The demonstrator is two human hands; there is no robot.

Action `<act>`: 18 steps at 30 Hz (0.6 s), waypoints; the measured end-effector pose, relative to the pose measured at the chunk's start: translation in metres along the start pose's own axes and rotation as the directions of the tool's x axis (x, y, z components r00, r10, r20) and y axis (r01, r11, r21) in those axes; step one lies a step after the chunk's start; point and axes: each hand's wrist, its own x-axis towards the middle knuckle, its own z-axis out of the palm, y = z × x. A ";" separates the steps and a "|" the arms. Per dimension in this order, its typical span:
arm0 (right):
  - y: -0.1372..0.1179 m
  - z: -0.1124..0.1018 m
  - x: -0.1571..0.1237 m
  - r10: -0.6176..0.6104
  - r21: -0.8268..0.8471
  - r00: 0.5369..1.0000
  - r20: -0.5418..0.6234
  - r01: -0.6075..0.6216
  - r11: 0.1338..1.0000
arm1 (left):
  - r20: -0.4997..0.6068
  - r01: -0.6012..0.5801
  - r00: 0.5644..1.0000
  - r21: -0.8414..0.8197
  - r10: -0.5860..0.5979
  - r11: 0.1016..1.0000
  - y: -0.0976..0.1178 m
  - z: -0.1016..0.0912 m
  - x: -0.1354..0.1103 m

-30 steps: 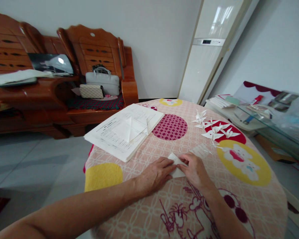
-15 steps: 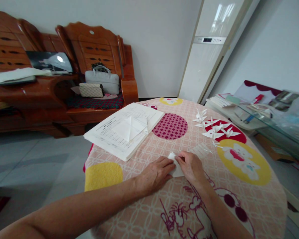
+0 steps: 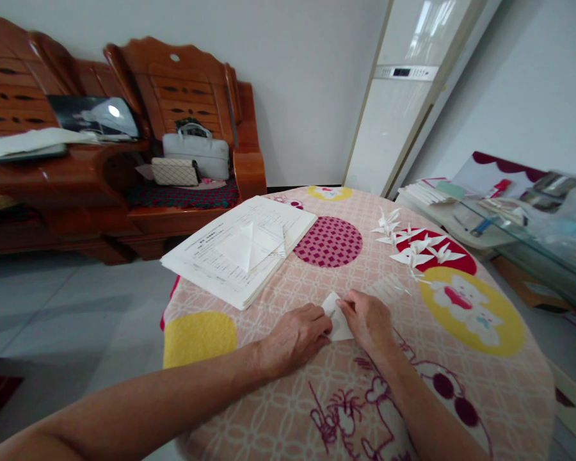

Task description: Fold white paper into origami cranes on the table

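A small folded white paper [image 3: 336,319] lies on the patterned tablecloth [image 3: 345,390] near the table's front. My left hand [image 3: 295,338] rests on its left side, fingers curled down onto it. My right hand [image 3: 368,320] pinches the paper's right edge with fingertips close together. Most of the sheet is hidden between the two hands. Several folded white paper cranes [image 3: 413,246] sit on the cloth to the far right of my hands.
A stack of printed sheets [image 3: 240,250] with a creased white square on top lies at the table's left. Wooden armchairs [image 3: 182,128] with bags stand behind. A tall white appliance [image 3: 398,96] is at the back, a cluttered glass shelf [image 3: 518,218] to the right.
My right hand has slid a little leftward along the paper, closing toward my left hand. The left hand stays in place.
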 end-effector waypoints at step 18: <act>0.003 -0.002 0.000 0.007 0.065 1.000 0.015 -0.008 0.998 | -0.097 -0.117 0.989 -0.072 0.110 0.991 -0.003 0.000 -0.006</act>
